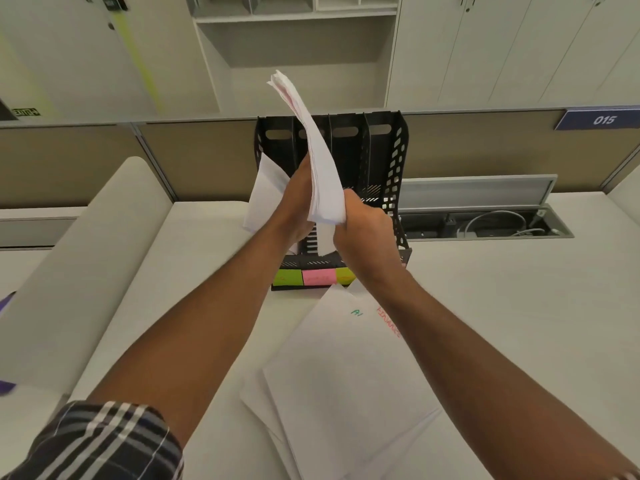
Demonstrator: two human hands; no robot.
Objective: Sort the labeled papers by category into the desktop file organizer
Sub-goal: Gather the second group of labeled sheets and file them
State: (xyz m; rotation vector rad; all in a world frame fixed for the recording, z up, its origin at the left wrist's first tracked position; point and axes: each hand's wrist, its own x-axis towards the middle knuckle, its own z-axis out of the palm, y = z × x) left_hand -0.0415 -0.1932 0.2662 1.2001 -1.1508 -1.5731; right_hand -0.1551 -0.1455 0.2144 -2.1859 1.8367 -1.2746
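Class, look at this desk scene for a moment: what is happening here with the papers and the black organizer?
A person is sorting papers. Both hands, left hand and right hand, grip a thick stack of sheets upright over the black file organizer, whose front carries coloured sticky labels. One sheet leans at its leftmost slot. More labeled papers lie on the desk, unsorted.

Head-worn view, forward and down, close over desk (485, 306)

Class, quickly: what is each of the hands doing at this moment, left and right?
Left hand: closed on a single sheet beside the black file organizer.
Right hand: closed on the paper stack.
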